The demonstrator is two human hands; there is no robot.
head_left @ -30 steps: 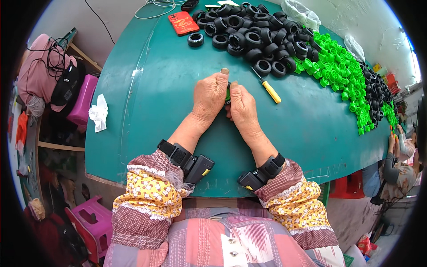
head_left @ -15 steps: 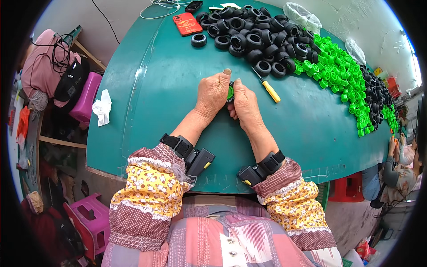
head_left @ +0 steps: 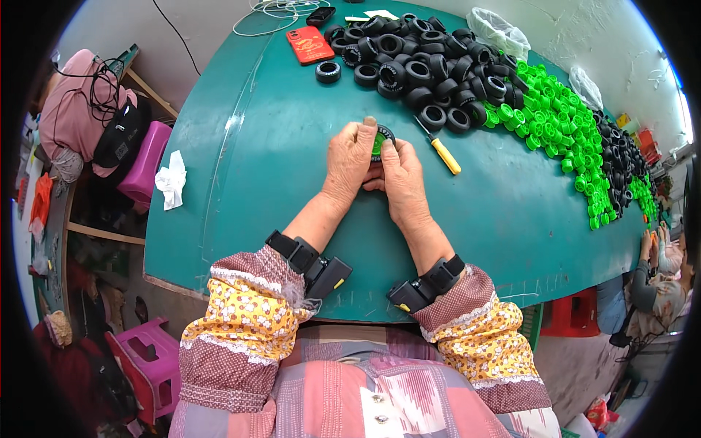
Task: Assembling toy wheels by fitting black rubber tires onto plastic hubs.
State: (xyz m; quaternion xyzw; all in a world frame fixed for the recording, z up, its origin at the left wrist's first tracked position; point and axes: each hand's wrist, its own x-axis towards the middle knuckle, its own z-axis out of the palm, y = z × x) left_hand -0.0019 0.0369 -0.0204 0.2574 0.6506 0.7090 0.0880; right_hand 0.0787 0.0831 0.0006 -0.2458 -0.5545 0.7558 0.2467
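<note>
Between my two hands, above the middle of the green table, is a small black toy tyre with a green wheel hub inside it. My left hand grips its left side, thumb on top. From the right, my right hand closes on it with the thumb pressed at the rim. Its lower edge is hidden by my fingers. Just right of my hands lies a screwdriver with a yellow handle. Beyond it are a heap of black tyres and a pile of green hubs.
One loose tyre sits near a red phone case at the back. A crumpled white tissue lies at the left edge. White plastic bags stand behind the heap. At far right a co-worker's arm shows. Purple stools stand at left.
The tyre and hub have turned in my hands, so more of the green face shows now. My hands have shifted slightly; both keep their grip.
</note>
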